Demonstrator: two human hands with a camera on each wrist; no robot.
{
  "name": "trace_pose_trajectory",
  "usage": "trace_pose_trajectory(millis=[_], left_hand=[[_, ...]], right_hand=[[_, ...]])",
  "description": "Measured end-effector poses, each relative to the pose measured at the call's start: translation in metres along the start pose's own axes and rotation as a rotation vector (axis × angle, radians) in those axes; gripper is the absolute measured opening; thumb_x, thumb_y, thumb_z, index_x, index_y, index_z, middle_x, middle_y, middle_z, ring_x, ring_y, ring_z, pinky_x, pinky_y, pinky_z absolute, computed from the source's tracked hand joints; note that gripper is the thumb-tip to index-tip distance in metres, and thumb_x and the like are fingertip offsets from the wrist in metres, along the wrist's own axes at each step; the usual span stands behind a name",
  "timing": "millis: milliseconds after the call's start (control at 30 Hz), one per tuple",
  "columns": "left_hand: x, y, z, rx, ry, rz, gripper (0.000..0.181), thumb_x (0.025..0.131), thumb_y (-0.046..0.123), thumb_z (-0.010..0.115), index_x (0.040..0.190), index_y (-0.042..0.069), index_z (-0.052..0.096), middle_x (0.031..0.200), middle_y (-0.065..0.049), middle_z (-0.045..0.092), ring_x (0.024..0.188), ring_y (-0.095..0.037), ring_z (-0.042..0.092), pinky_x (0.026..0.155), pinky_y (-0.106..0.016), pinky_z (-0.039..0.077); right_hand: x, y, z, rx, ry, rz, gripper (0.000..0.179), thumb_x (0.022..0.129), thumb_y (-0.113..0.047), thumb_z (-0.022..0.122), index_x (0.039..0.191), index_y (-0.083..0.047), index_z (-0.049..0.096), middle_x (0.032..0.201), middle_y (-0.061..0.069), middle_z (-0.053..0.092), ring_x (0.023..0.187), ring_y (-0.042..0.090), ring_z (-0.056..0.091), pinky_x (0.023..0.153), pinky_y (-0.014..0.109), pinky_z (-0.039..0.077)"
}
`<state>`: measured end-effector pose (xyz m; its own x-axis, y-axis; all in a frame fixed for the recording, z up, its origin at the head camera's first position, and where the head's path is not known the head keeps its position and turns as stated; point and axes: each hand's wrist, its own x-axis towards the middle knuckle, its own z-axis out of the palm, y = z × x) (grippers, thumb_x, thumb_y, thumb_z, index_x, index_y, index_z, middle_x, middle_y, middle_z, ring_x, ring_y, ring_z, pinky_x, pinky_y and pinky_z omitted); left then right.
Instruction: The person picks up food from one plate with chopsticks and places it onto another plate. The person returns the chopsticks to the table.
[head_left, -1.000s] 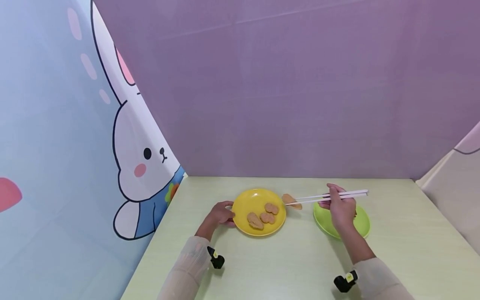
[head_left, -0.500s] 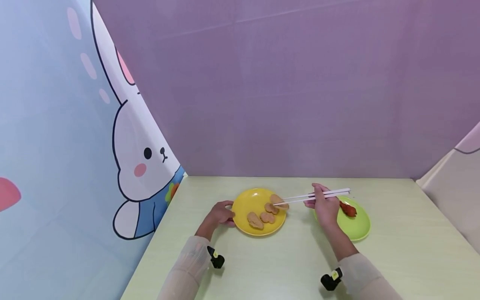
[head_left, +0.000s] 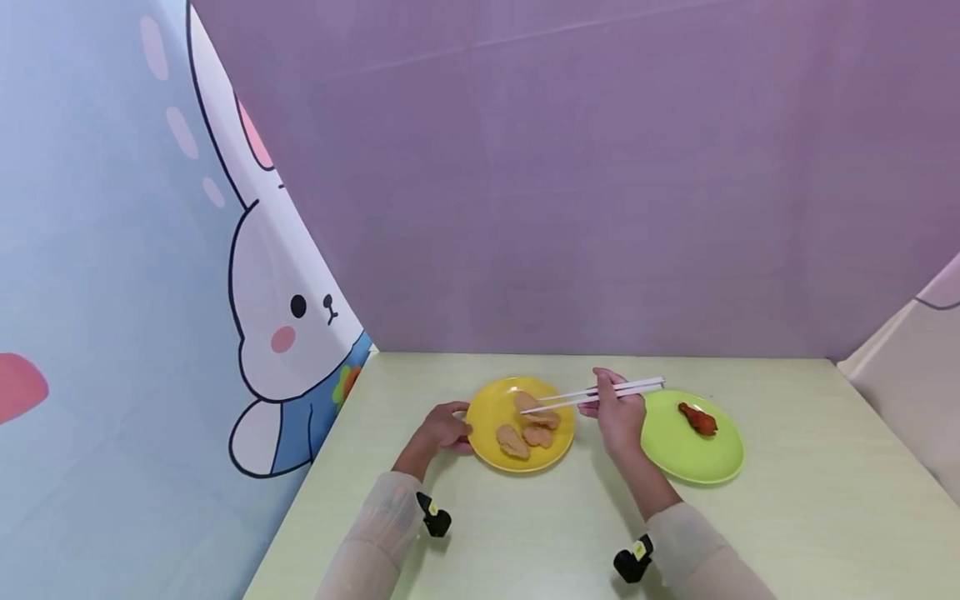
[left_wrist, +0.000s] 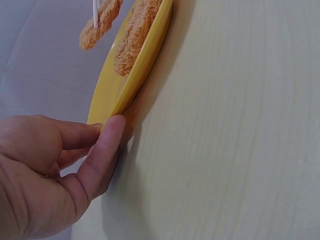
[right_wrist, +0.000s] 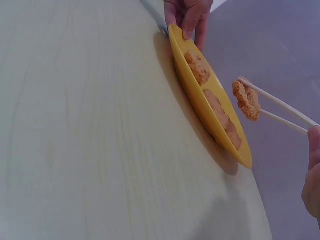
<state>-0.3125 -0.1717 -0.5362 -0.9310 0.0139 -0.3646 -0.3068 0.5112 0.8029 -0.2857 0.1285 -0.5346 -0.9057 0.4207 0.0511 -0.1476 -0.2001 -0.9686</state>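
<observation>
My left hand point(head_left: 442, 427) pinches the left rim of a round yellow plate point(head_left: 486, 410), thumb and fingers at its edge in the left wrist view. My right hand point(head_left: 621, 414) holds a pair of white chopsticks point(right_wrist: 280, 102). Between their tips is a piece of fried chicken point(right_wrist: 247, 100), raised above the plate. Several more golden-brown fried pieces point(head_left: 513, 442) lie on the yellow plate; in the head view the held piece overlaps one of them.
Right of my right hand a light green plate point(head_left: 693, 460) carries a reddish-brown chicken drumstick point(head_left: 699, 420). Both plates stand on a pale wood-grain table point(head_left: 525, 533). A purple cloth wall point(head_left: 600, 183) closes the back, and a rabbit-printed curtain point(head_left: 135, 333) the left side.
My right hand has moved left, carrying the fried piece in the chopsticks from beside the plate's right edge to over the plate. The drumstick has come into view. My left hand stayed at the rim.
</observation>
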Motion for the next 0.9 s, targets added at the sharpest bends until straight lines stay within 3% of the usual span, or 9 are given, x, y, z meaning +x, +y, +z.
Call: trace_pose_trajectory(millis=[267, 467, 733, 900], left_hand=[[0.0, -0.001, -0.001, 0.061, 0.017, 0.029, 0.053, 0.09, 0.002, 0.067, 0.142, 0.009, 0.058, 0.085, -0.008, 0.074, 0.063, -0.011, 0.069, 0.062, -0.024, 0.061], [-0.001, 0.001, -0.001, 0.028, 0.005, 0.016, 0.053, 0.091, 0.002, 0.066, 0.143, 0.009, 0.056, 0.084, -0.009, 0.075, 0.064, -0.013, 0.07, 0.062, -0.026, 0.062], [0.002, 0.002, -0.001, 0.028, 0.001, -0.018, 0.053, 0.092, 0.003, 0.066, 0.143, 0.012, 0.056, 0.086, -0.009, 0.074, 0.064, -0.013, 0.069, 0.062, -0.025, 0.062], [0.0, 0.001, -0.001, 0.07, 0.017, 0.003, 0.051, 0.092, 0.004, 0.067, 0.141, 0.011, 0.058, 0.089, -0.007, 0.074, 0.066, -0.011, 0.068, 0.062, -0.023, 0.06]], right_hand=[[-0.008, 0.007, 0.012, -0.015, -0.015, 0.001, 0.035, 0.103, -0.029, 0.06, 0.123, -0.001, 0.07, 0.092, 0.027, 0.071, 0.055, 0.009, 0.07, 0.055, 0.028, 0.063], [-0.01, 0.014, 0.021, 0.002, -0.016, -0.031, 0.036, 0.103, -0.027, 0.06, 0.122, 0.001, 0.07, 0.097, 0.035, 0.068, 0.053, 0.008, 0.069, 0.053, 0.028, 0.062], [-0.015, 0.018, 0.031, -0.025, -0.011, -0.036, 0.035, 0.103, -0.031, 0.061, 0.121, -0.003, 0.072, 0.101, 0.037, 0.067, 0.055, 0.008, 0.07, 0.055, 0.028, 0.063], [-0.017, 0.02, 0.034, -0.005, -0.007, -0.015, 0.034, 0.103, -0.029, 0.061, 0.121, -0.003, 0.072, 0.103, 0.038, 0.067, 0.054, 0.008, 0.069, 0.056, 0.029, 0.063]])
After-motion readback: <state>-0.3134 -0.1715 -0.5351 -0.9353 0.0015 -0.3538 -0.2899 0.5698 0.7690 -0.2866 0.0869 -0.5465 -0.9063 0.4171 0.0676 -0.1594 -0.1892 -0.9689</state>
